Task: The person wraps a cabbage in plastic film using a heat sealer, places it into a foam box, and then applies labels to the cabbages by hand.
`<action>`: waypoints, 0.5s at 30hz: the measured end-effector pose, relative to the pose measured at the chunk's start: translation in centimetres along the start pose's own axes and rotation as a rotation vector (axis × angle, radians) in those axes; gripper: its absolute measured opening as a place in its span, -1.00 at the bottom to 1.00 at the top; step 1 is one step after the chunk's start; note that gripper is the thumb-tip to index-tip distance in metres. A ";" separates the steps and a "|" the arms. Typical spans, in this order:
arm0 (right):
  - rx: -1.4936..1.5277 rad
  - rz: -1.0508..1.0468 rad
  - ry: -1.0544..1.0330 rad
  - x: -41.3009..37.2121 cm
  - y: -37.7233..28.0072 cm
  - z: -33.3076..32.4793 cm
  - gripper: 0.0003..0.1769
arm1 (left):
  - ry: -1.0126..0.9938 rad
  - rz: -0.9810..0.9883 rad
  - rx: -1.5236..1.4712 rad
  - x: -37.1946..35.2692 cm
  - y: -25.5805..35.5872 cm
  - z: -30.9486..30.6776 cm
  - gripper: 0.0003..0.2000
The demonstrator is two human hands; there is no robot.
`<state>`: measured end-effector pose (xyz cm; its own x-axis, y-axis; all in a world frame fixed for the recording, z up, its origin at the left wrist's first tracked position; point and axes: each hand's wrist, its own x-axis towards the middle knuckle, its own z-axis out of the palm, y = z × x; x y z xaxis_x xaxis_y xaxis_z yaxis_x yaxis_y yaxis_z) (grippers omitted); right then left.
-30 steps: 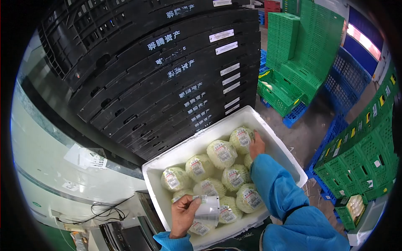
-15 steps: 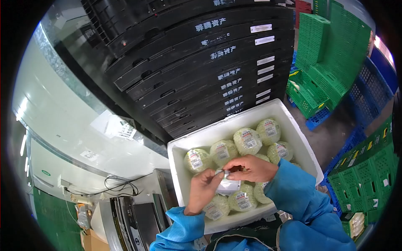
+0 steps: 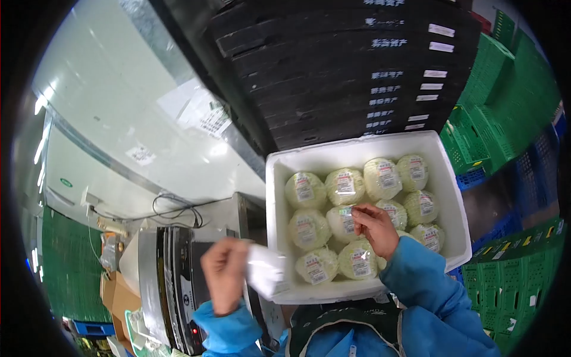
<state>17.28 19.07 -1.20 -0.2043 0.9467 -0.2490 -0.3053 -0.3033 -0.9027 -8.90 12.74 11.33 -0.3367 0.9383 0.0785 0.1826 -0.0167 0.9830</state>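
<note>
Since half a second ago your hands have parted: the fingertips [image 3: 358,215] of your right hand [image 3: 376,231] now pinch a sticker [image 3: 347,211] against a wrapped cabbage [image 3: 340,227] mid-box; your left hand [image 3: 225,273], closed on the label sheet [image 3: 266,272], has swung left of the foam box [image 3: 274,196]; labelling looks in hand; next calls for pressing it flat.

White Chinese characters ran in rows down the stacked black crates [image 3: 333,77], apparently ending 资产, beside white stickers [image 3: 441,30] too small to read. Red-and-white labels on the wrapped cabbages [image 3: 305,190], a printed sheet [image 3: 199,113] on the white wall [image 3: 113,101] and the blurred white sheet [image 3: 266,271] in the left hand [image 3: 225,273] were illegible.
</note>
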 end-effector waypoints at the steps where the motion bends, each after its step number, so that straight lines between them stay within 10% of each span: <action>1: 0.231 0.216 0.041 1.3 2.0 -0.3 -0.86 | 0.094 0.052 -0.054 -0.3 0.1 -2.4 -0.84; 7: 0.150 0.384 0.197 3.6 8.8 2.1 -0.83 | 0.392 0.171 -0.066 -3.1 0.5 -8.6 -0.77; 15: -0.296 0.322 0.335 5.9 11.6 3.7 -0.78 | 0.134 0.014 -0.195 -3.6 -2.0 -6.2 -0.87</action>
<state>9.07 20.69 -11.83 0.0779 0.8084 -0.5834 0.0079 -0.5857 -0.8105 -13.81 7.27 10.08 -0.4570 0.8837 0.1011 0.0111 -0.1080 0.9941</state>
